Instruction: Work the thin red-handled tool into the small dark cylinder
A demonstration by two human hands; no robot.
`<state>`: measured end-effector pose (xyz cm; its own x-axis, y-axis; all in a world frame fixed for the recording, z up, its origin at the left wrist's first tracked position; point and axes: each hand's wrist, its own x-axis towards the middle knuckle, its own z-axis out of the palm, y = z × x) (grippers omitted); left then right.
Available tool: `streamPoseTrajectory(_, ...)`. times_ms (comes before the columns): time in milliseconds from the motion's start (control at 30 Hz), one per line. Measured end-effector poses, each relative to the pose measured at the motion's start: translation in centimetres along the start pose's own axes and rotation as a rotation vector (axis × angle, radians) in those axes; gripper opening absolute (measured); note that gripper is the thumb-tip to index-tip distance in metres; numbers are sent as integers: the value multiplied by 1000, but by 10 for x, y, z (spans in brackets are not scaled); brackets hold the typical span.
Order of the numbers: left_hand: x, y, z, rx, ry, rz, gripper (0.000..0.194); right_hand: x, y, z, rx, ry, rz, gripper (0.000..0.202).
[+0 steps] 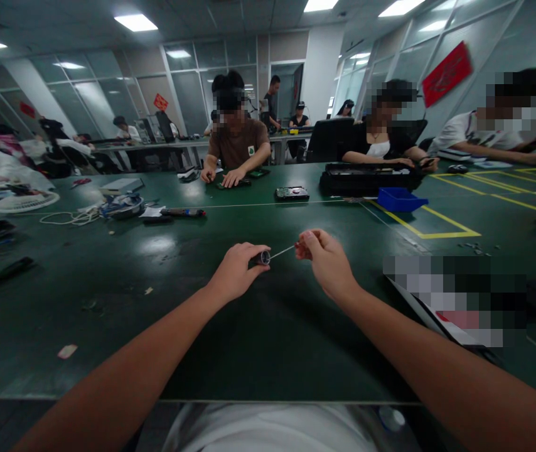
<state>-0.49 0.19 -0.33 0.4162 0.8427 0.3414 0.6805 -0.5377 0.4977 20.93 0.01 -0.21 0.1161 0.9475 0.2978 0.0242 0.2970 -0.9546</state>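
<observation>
My left hand (236,271) is closed around a small dark cylindrical part (263,257), whose round, silvery rim faces right. Its exact kind I cannot make out. In my right hand (322,257), the thumb and fingers pinch a thin, light metal rod (282,252). The rod slants down to the left, and its tip meets the rim of the cylindrical part; whether it goes inside cannot be seen. Both hands are above the green table (277,351), near its middle.
Beyond my hands lie a hard drive (292,193), a blue bin (400,199) and a long black device (369,179). To the left are a dark pen-shaped tool (183,213) and a cable bundle (122,206). A tilted panel (418,307) lies right. Several people work around the table.
</observation>
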Motion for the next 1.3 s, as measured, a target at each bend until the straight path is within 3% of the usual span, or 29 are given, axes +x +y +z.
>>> streamPoseTrajectory(233, -1, 0, -1, 8, 9, -5, 38, -7, -10, 2, -112, -68, -117, 25)
streamPoseTrajectory(833, 0, -4, 2, -34, 43, -46, 40, -10, -12, 2, -120, -7, -157, 22)
streamPoseTrajectory(1100, -1, -7, 4, -22, 31, -26, 40, -9, -13, 2, -102, -58, -142, 24)
streamPoseTrajectory(1300, -1, -6, 4, -26, 22, -30, 41, -11, -22, -3, -353, -57, -143, 30)
